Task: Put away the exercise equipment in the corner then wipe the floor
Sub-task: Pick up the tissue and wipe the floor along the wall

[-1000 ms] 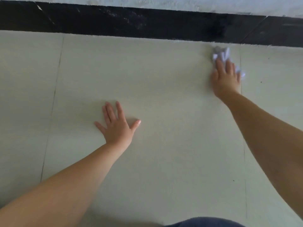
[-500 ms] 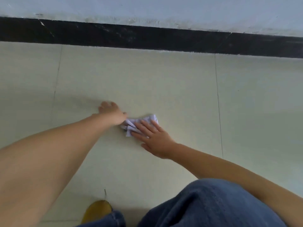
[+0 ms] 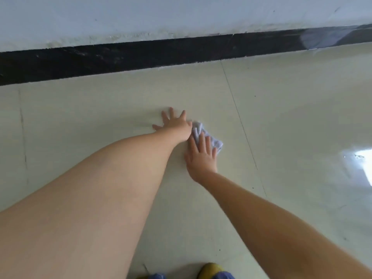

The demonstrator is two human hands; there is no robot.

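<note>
Both hands lie flat with straight fingers: the left hand (image 3: 173,123) braces on the floor (image 3: 291,121), the right hand (image 3: 201,158) presses a crumpled white cloth (image 3: 208,137) just beside it. No exercise equipment is in view. Likely risk: on glossy tile the bracing palm slips, or the small wad rolls out from under the fingers.

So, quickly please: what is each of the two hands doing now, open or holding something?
Left hand: open, fingers spread flat on the floor, holding nothing.
Right hand: open, straight fingers pressing the white cloth onto the floor.
</note>
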